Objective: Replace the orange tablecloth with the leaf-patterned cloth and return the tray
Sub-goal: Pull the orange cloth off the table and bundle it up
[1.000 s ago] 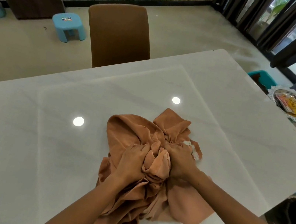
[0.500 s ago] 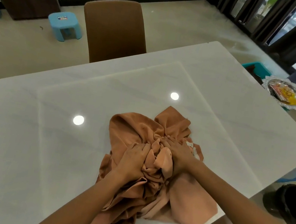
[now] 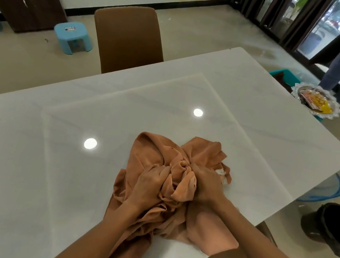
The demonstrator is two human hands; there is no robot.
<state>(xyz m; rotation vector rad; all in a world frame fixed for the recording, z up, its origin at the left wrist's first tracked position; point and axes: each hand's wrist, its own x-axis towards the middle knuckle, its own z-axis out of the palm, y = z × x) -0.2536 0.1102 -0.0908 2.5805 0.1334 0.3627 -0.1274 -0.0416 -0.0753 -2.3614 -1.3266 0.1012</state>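
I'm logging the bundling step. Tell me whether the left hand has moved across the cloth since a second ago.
No. The left hand still grips the same bunched folds of the orange tablecloth, beside the right hand.

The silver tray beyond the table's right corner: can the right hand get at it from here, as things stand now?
Probably not. The right hand grips the bunched orange tablecloth, and the silver tray sits off the white table, beyond its far right corner. The person would likely have to let go and step closer.

bare table [image 3: 53, 155] all round, bunched orange tablecloth [image 3: 154, 151] mid-near edge
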